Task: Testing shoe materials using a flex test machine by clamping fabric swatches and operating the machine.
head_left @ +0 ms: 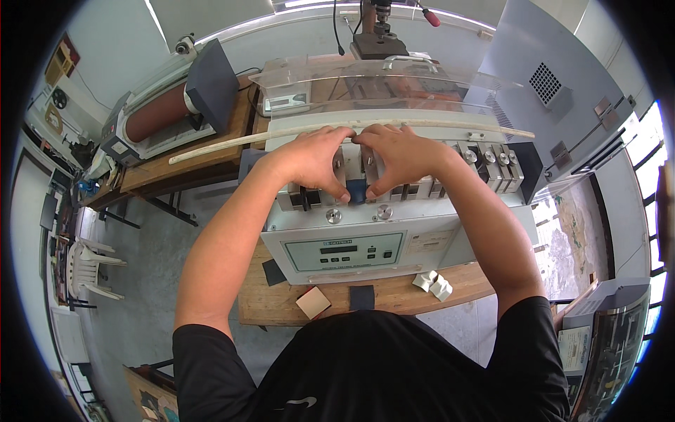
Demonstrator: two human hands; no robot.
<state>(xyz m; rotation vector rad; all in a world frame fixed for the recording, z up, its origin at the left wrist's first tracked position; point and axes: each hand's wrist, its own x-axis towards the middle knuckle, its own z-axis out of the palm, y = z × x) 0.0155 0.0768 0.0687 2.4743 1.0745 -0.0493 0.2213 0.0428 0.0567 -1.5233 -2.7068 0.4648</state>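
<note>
Left hand (313, 160) and right hand (410, 158) are both bent like wide claws, with the thumbs near the person and the fingers on the far side. Each one curls around a metal clamp, the left clamp (339, 169) and the right clamp (370, 166), but I cannot tell how hard they squeeze. Between the two thumbs sits a small blue piece (358, 192), in the row of metal parts on top of a big pale machine (457, 247). Two round knobs (334, 216) are just in front. A long pale stick (218, 146) lies across behind the hands. Below, a tan block (313, 302) and white lumps (432, 285) rest on a wooden table (267, 309).
</note>
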